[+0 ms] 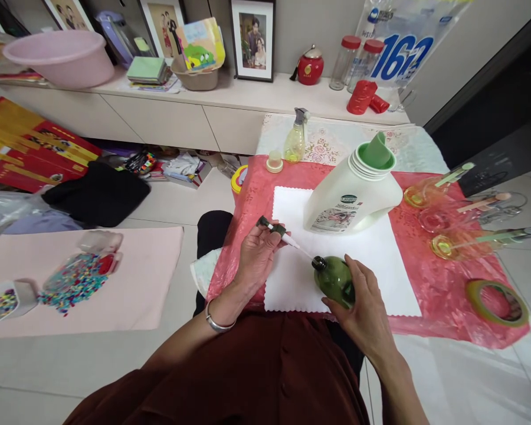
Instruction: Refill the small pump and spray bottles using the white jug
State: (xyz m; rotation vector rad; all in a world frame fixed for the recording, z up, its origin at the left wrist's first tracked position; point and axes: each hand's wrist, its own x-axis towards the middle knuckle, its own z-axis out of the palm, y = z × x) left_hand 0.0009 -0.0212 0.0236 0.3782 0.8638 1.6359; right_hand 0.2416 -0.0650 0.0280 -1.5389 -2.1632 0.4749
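Note:
My left hand (259,254) pinches a pump head (279,231), dark at the top with a white stem and a thin tube. The tube's lower end meets the dark neck of a green bottle (334,278); whether it is inside the opening, I cannot tell. Wrapped around the tilted bottle's body is my right hand (365,301). Both are above a white scalloped sheet (287,289). Just behind them stands a large white detergent jug (347,192) with a green spout (377,150) in its open mouth.
A spray bottle (295,141) and a pale cap (274,161) are at the back of the red-covered table (248,206). Glass cups with sticks (445,245) and a tape roll (497,302) lie right. Colourful beads (75,283) cover a pink mat (146,283) at left.

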